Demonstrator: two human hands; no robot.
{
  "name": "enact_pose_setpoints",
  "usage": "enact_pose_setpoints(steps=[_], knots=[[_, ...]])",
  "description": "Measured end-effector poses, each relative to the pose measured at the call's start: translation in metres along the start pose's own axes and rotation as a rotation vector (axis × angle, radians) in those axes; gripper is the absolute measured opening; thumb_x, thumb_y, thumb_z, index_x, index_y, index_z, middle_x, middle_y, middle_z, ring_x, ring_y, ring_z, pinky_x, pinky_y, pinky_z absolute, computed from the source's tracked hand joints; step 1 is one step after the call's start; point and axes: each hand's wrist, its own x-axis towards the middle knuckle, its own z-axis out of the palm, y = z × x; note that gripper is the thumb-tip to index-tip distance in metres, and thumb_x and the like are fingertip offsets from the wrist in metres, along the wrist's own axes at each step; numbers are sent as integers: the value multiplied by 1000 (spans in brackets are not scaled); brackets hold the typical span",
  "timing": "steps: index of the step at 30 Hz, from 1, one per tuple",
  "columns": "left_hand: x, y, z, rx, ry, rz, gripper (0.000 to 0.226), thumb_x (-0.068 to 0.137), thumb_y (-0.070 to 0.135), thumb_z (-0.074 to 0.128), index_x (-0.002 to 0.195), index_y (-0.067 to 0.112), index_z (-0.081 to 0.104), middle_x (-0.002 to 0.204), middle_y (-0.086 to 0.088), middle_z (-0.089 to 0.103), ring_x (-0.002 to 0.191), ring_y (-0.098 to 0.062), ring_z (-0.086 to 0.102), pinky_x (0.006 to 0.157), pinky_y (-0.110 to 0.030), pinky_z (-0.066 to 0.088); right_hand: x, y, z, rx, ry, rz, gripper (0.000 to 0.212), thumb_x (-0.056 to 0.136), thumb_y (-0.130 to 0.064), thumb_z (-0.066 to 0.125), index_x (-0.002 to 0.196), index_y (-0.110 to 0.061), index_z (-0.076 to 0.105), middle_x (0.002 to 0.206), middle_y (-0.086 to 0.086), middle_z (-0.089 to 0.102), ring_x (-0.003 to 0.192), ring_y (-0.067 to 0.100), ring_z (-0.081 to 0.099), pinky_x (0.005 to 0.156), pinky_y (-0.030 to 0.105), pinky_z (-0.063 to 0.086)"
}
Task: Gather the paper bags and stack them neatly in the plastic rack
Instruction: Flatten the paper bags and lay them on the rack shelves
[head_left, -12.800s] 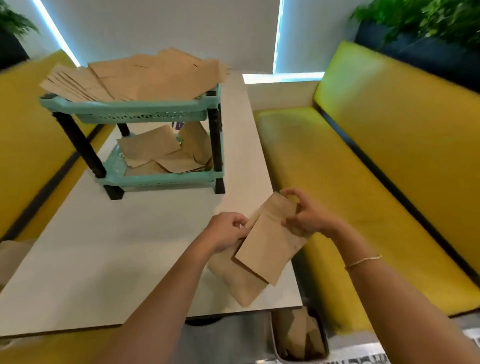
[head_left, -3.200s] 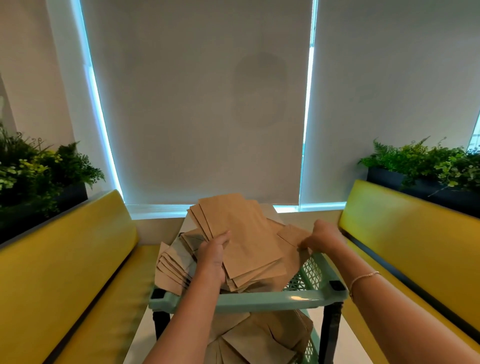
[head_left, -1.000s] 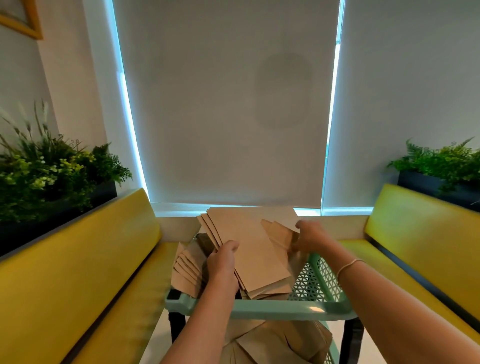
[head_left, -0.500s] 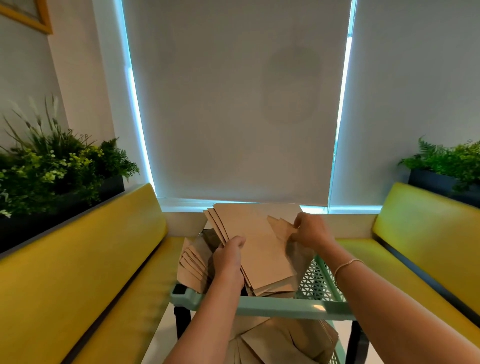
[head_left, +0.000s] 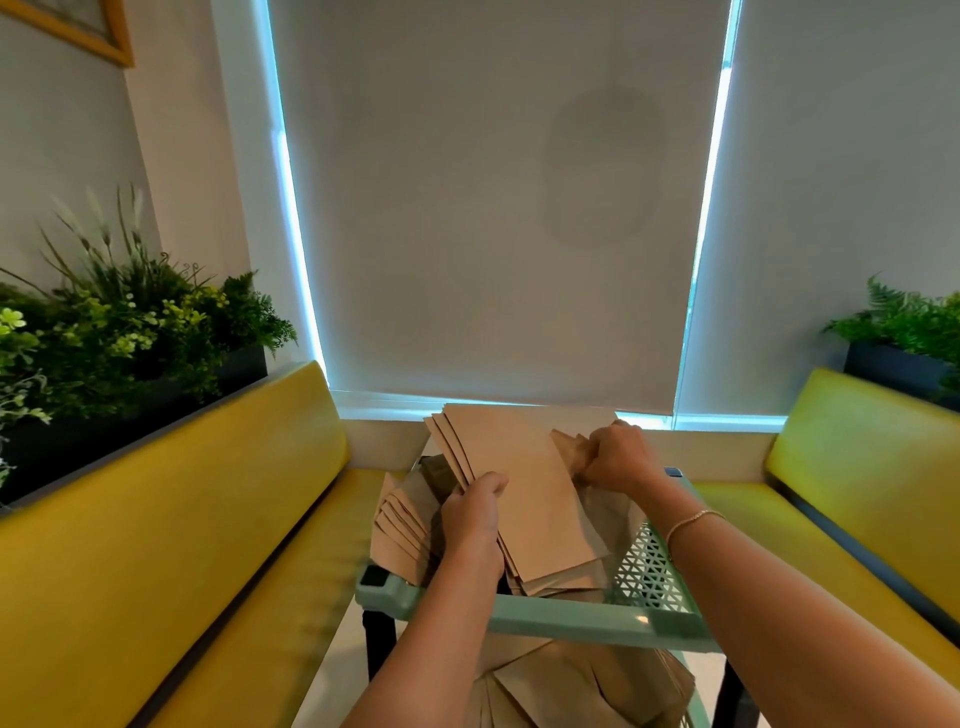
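A thick stack of brown paper bags (head_left: 524, 493) lies slanted on the top shelf of the mint-green plastic rack (head_left: 561, 621). My left hand (head_left: 475, 519) grips the stack's left edge, thumb on top. My right hand (head_left: 615, 457) has its fingers curled on a crumpled bag (head_left: 569, 449) at the stack's right side. A second fanned pile of bags (head_left: 400, 525) lies on the shelf's left part. More loose bags (head_left: 582, 686) fill the lower shelf.
Yellow benches run along the left (head_left: 171, 519) and right (head_left: 852, 488). Planters with greenery stand behind them on the left (head_left: 119, 332) and right (head_left: 904, 332). A roller blind (head_left: 493, 208) covers the window behind the rack. The white table (head_left: 337, 670) shows under the rack.
My right hand has drawn in closer to the stack and curled on the crumpled bag. My left hand keeps its hold. The view has shifted slightly left.
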Motion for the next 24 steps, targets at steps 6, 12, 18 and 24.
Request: enact_pose_setpoints(steps=[6, 12, 18, 24], knots=[[-1, 0, -1, -2, -19, -1, 26, 82, 8, 64, 107, 8, 59, 91, -7, 57, 94, -25, 53, 93, -42, 46, -4, 1, -7, 69, 47, 28, 11, 85, -14, 61, 94, -12, 67, 100, 8, 64, 87, 21, 56, 73, 28, 46], [-2, 1, -2, -7, -23, -24, 25, 83, 11, 63, 106, 8, 57, 100, -12, 59, 97, -28, 56, 91, -44, 49, -6, 1, -19, 131, 150, 19, 16, 84, -21, 63, 98, -15, 68, 102, 7, 68, 88, 21, 59, 73, 27, 46], [2, 1, -4, -61, -68, -84, 25, 84, 18, 63, 107, 9, 58, 103, -17, 62, 93, -33, 60, 80, -43, 52, -25, -16, -105, 366, 421, 13, 26, 89, -8, 52, 106, -6, 70, 110, 14, 68, 102, 29, 60, 86, 27, 41], [1, 6, -4, -44, -140, -197, 40, 85, 43, 62, 113, 16, 53, 107, -17, 61, 96, -36, 57, 83, -49, 49, -68, -44, -129, 451, 545, -213, 24, 87, -6, 54, 102, -16, 70, 95, 0, 65, 86, 16, 57, 72, 14, 34]])
